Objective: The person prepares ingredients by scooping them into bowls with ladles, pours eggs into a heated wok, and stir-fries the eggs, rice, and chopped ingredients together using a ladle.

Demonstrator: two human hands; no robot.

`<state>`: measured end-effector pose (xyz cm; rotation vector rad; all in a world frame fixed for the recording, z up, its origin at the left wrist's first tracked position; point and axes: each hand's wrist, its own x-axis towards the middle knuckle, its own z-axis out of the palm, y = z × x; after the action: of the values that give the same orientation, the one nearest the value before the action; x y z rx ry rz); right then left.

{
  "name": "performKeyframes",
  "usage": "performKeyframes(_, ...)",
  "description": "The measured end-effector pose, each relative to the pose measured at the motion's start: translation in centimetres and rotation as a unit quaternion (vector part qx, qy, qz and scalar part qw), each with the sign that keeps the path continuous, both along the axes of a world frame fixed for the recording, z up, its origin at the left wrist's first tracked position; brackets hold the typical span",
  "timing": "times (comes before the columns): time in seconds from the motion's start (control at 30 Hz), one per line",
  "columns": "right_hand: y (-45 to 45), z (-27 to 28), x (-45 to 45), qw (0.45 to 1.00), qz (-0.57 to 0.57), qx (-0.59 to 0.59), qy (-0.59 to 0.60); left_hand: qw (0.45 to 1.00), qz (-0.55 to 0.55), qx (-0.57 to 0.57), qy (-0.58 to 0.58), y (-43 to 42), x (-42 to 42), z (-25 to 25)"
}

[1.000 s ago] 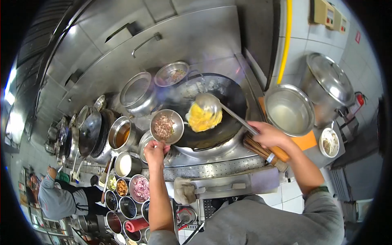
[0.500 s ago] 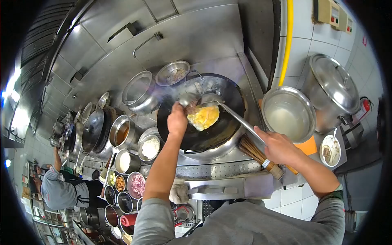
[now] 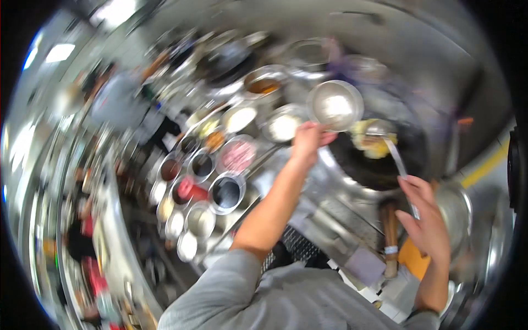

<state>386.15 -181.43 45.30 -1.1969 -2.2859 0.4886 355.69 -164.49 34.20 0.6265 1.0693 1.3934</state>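
Note:
My left hand (image 3: pixel 311 144) grips the rim of a small metal bowl (image 3: pixel 334 113), raised beside the left edge of the black wok (image 3: pixel 352 170). The bowl's inside faces me and shines; blur hides whether anything clings in it. My right hand (image 3: pixel 426 220) is closed around the long handle of a ladle (image 3: pixel 397 157). The ladle's head rests at the yellow-and-white egg (image 3: pixel 367 142) in the wok, partly covering it.
Left of the wok stand a bowl of white food (image 3: pixel 285 125), a pot of brown liquid (image 3: pixel 264 85) and a bowl of pink slices (image 3: pixel 237 155). A bamboo brush (image 3: pixel 390 231) lies in front. Another person (image 3: pixel 124 104) works at far left.
The view has swung left and blurred. My left hand has moved the bowl from above the egg to the wok's left side. The ladle's head has shifted onto the egg.

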Motion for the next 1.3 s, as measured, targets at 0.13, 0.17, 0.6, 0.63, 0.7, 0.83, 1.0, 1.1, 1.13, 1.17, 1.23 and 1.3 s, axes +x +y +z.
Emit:
performKeyframes(0.13, -6.8, 4.1, -11.4, 0.886, 0.28, -0.08, 0.36, 0.988, 0.08, 0.078, -0.107, -10.0, -10.6, 2.1)
performKeyframes(0.17, -8.1, 4.7, -14.3, 0.834, 0.353, -0.131, 0.404, 0.981, 0.141, 0.096, -0.097, -12.9, -13.3, 3.2)
performKeyframes(0.6, -28.8, 3.1, -43.0, 0.372, 0.471, -0.422, 0.68, 0.751, 0.657, -0.061, -0.012, -63.5, -51.8, -11.0)
performKeyframes(0.63, -30.2, 3.6, -44.2, 0.339, 0.464, -0.464, 0.674, 0.734, 0.675, -0.074, -0.025, -66.4, -53.8, -13.4)
performKeyframes(0.7, -29.0, 7.0, -44.8, 0.425, 0.486, -0.582, 0.495, 0.699, 0.708, -0.088, -0.045, -71.0, -57.7, -16.7)
performKeyframes(0.83, -23.8, 6.0, -48.6, 0.407, 0.68, -0.598, 0.122, 0.65, 0.751, -0.061, -0.1, -75.0, -65.9, -20.9)
performKeyframes(1.0, -27.4, 5.5, -51.7, 0.24, 0.697, -0.6, 0.311, 0.594, 0.783, 0.051, -0.179, -76.5, -73.9, -22.1)
performKeyframes(1.1, -21.8, 5.9, -45.1, 0.595, 0.706, -0.299, 0.239, 0.657, 0.735, 0.087, -0.144, -77.5, -75.2, -20.9)
performKeyframes(1.13, -20.4, 6.2, -41.3, 0.76, 0.576, -0.235, 0.19, 0.686, 0.711, 0.1, -0.12, -76.8, -73.8, -19.3)
performKeyframes(1.17, -19.1, 6.2, -37.2, 0.89, 0.408, -0.161, 0.124, 0.71, 0.69, 0.109, -0.092, -75.4, -71.2, -17.2)
performKeyframes(1.23, -14.4, 2.9, -29.2, 0.994, 0.098, 0.033, -0.039, 0.735, 0.669, 0.11, -0.019, -70.8, -63.6, -11.5)
performKeyframes(1.3, -10.4, -1.6, -18.5, 0.949, -0.189, 0.021, -0.249, 0.767, 0.634, 0.055, 0.081, -63.9, -53.1, -5.0)
